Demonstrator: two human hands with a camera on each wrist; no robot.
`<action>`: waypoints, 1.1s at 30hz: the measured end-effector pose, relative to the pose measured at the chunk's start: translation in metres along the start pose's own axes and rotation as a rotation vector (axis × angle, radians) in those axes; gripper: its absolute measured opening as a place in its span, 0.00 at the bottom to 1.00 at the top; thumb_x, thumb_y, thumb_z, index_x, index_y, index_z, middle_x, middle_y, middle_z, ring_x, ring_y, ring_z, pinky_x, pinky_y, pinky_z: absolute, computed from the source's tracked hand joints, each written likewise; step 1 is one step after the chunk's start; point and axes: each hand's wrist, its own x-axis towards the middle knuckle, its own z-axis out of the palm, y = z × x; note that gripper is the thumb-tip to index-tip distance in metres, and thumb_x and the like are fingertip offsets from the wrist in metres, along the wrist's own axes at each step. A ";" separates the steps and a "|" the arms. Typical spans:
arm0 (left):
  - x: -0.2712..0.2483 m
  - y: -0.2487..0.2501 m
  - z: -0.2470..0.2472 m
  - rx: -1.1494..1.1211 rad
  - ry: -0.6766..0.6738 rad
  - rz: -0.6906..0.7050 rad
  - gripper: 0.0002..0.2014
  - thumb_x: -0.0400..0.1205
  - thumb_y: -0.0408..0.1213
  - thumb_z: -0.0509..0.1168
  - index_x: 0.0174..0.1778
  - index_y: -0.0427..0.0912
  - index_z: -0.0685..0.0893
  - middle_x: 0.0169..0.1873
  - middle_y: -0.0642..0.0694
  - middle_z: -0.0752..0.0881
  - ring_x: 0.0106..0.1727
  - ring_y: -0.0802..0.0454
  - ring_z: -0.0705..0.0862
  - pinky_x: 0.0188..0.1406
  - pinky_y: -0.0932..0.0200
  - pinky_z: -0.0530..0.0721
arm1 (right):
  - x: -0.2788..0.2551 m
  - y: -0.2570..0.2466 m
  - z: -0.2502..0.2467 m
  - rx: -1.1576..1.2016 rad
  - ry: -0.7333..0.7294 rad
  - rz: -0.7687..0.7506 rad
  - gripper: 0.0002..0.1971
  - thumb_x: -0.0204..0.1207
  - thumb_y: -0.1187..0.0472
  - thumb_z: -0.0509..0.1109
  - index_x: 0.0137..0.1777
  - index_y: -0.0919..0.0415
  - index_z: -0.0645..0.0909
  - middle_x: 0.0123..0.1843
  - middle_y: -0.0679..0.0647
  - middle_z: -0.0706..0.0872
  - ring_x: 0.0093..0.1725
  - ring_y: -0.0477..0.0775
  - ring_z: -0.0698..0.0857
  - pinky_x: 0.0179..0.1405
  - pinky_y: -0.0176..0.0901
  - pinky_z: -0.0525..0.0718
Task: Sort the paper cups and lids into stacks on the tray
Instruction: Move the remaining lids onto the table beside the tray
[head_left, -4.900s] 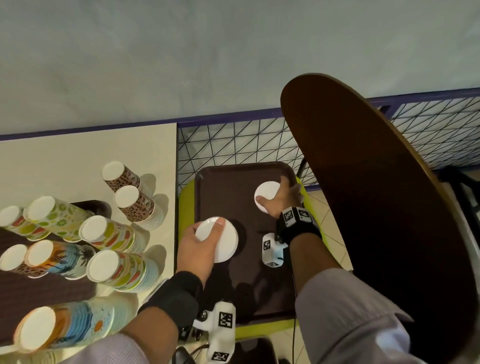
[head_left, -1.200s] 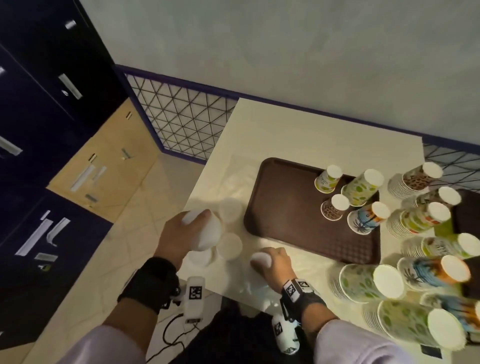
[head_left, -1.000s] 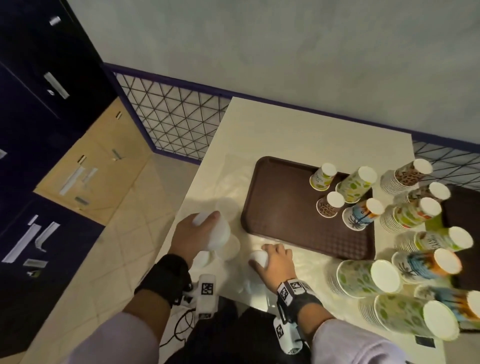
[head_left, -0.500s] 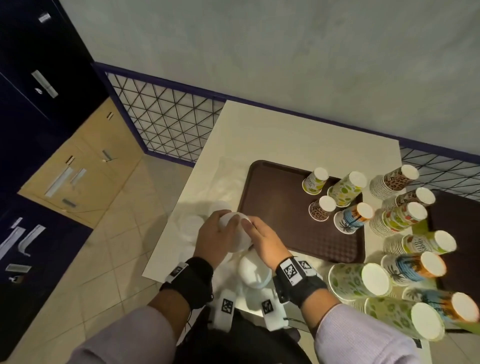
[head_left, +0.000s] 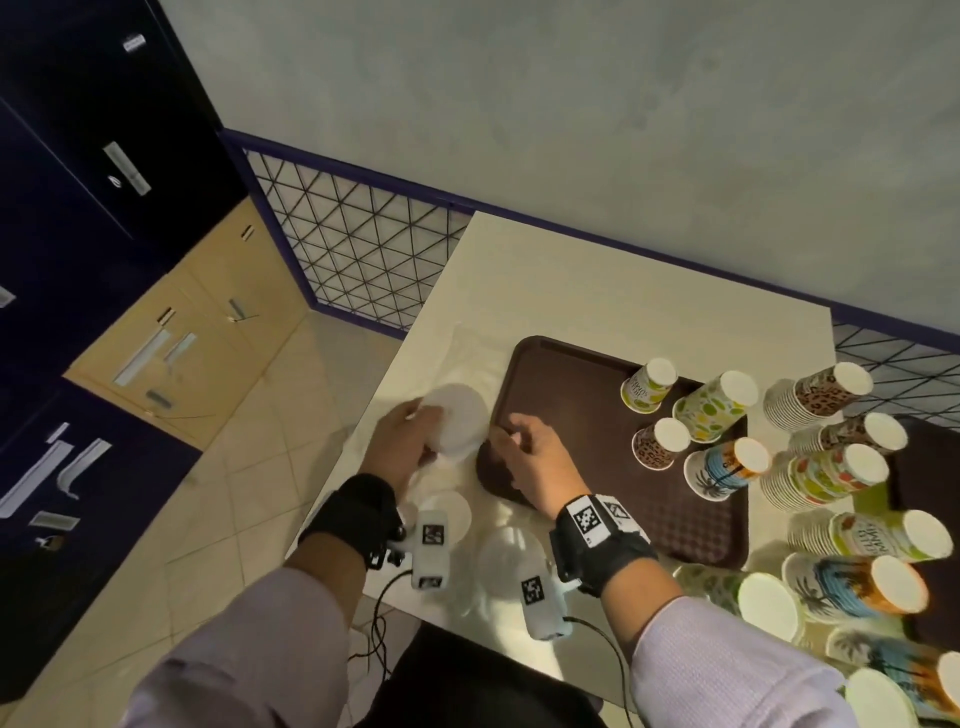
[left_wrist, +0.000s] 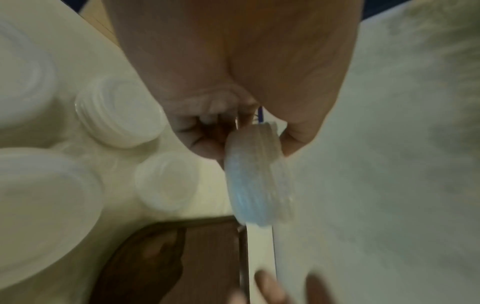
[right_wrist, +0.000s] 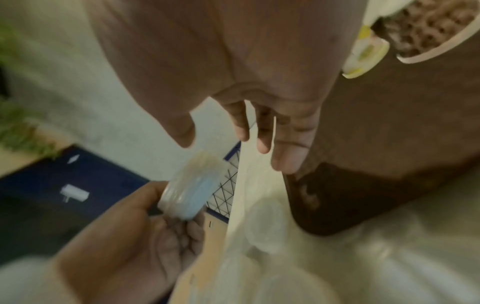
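Observation:
My left hand grips a small stack of white lids on edge, just left of the brown tray. The left wrist view shows the lid stack pinched between thumb and fingers of the left hand. Open and holding nothing, my right hand hovers over the tray's near left corner. In the right wrist view the right hand has straight fingers above the tray, with the lid stack at lower left. Several upturned printed cups stand on the tray.
Loose white lids lie on the cream table near its front edge; more lids show beside my left hand. Stacks of printed cups crowd the table at right. The table's left edge drops to tiled floor.
My right hand picked a lid from the table, brought it to the stack in my left hand, then let go and drew right over the tray corner. The left hand keeps the stack.

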 end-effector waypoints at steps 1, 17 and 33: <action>0.011 0.001 -0.005 -0.027 0.084 0.009 0.19 0.85 0.45 0.70 0.72 0.47 0.82 0.68 0.43 0.86 0.66 0.41 0.85 0.66 0.41 0.88 | -0.005 0.001 -0.002 -0.194 0.013 -0.035 0.32 0.75 0.36 0.73 0.74 0.53 0.77 0.61 0.54 0.78 0.56 0.54 0.84 0.64 0.47 0.83; 0.117 -0.015 -0.031 0.170 0.334 -0.020 0.32 0.84 0.44 0.74 0.82 0.44 0.71 0.76 0.38 0.78 0.73 0.35 0.80 0.74 0.36 0.82 | -0.080 0.072 0.015 -0.765 -0.238 -0.093 0.47 0.65 0.29 0.71 0.82 0.29 0.52 0.79 0.52 0.59 0.73 0.60 0.69 0.65 0.55 0.84; 0.126 -0.002 -0.005 0.849 0.288 -0.049 0.24 0.89 0.46 0.58 0.70 0.30 0.83 0.67 0.30 0.86 0.69 0.30 0.83 0.73 0.41 0.79 | -0.083 0.106 0.031 -0.727 -0.201 -0.118 0.45 0.72 0.46 0.76 0.82 0.30 0.52 0.81 0.56 0.58 0.72 0.63 0.73 0.60 0.54 0.88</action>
